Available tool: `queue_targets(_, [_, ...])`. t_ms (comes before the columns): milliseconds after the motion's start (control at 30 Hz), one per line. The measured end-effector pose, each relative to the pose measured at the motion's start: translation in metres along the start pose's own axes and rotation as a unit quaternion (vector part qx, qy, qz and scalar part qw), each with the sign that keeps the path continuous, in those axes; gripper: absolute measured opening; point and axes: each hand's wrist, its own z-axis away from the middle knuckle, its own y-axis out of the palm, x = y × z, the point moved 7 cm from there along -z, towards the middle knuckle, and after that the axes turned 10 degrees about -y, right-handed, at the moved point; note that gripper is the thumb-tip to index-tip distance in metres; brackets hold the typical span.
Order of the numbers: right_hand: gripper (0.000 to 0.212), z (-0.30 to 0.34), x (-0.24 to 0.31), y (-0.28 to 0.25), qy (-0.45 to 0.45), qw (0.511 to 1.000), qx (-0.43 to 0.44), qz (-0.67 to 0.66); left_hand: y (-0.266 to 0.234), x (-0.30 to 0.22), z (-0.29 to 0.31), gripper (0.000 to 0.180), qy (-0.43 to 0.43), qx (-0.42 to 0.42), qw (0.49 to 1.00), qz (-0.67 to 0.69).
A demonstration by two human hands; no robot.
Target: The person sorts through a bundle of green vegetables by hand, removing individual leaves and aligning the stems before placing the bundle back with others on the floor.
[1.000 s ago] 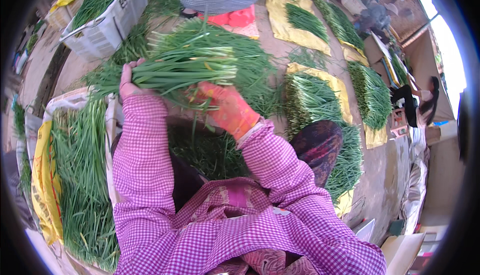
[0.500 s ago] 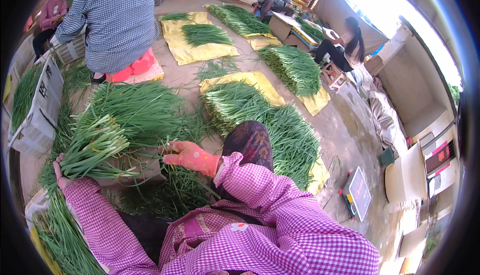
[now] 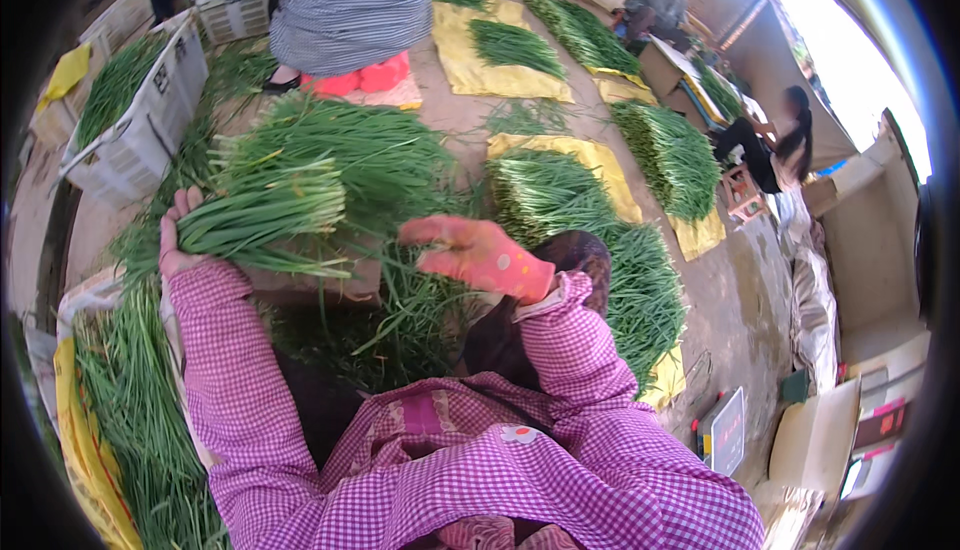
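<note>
Across a grey concrete floor [image 3: 720, 295], long stacks of green leafy stalks [image 3: 560, 195] lie on flattened yellow woven sacks [image 3: 608, 178], which seem to serve as groundsheets keeping the leaves off the concrete; the stalks' pale ends line up along one side. Beyond the working spot, a co-worker in a blue-and-white checked shirt [image 3: 350, 10] sits facing away on a red cushion [image 3: 383, 75]. A white plastic crate [image 3: 130, 165] at upper left is filled with greens, while a second white crate, lined in yellow [image 3: 90, 295], stands beside the person's left forearm, apparently placed within easy reach. Just ahead lies a broad, loose heap of long green leaves [image 3: 385, 140]. Against its near edge, the green bunch with pale cut ends [image 3: 270, 205] rests in the bare left hand [image 3: 180, 230], whose fingers grasp it at the leafy end, perhaps so that the pale ends stay free, pointing right. To the right, apart from the bunch, the right hand in a dotted orange glove [image 3: 470, 255] hangs with fingers parted and appears to grip nothing, above loose strands [image 3: 410, 315]. A small white flower patch [image 3: 519, 434] marks the person's checked garment.
</note>
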Motion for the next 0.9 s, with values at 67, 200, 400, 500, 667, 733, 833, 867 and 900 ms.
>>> queue_targets(67, [0.034,0.0,-0.033,-0.029,0.091,0.97,-0.116,0.193,0.008,0.008,0.003,0.019,-0.022,0.006,1.0,0.02])
queue_targets(200, [0.031,-0.027,-0.019,0.0,0.06,0.965,-0.161,-0.197,0.005,0.027,0.005,0.013,-0.082,0.079,0.993,0.028])
queue_targets(400, [0.043,-0.055,-0.034,0.049,0.04,0.915,-0.131,-0.381,0.001,0.033,-0.005,0.014,-0.141,0.169,0.974,-0.048])
queue_targets(500, [0.047,-0.055,-0.018,0.054,-0.024,0.895,-0.082,-0.438,-0.002,0.023,-0.016,0.015,-0.092,0.108,0.986,-0.082])
queue_targets(667, [0.039,-0.047,-0.05,0.068,0.016,0.887,-0.097,-0.451,0.011,0.053,0.0,0.024,-0.129,0.198,0.963,-0.128])
queue_targets(733, [0.034,-0.041,-0.054,0.068,0.065,0.894,-0.141,-0.421,0.013,0.052,0.0,0.023,-0.142,0.237,0.954,-0.12])
queue_targets(833, [0.023,-0.033,-0.029,0.048,0.11,0.922,-0.137,-0.345,0.016,0.051,0.001,0.02,-0.139,0.239,0.956,-0.1])
queue_targets(867, [0.019,-0.036,-0.032,0.043,0.024,0.91,-0.153,-0.386,0.014,0.049,-0.004,0.019,-0.139,0.238,0.957,-0.092])
queue_targets(900, [0.018,-0.036,-0.027,0.042,0.021,0.91,-0.132,-0.392,0.013,0.041,-0.01,0.019,-0.135,0.237,0.958,-0.087])
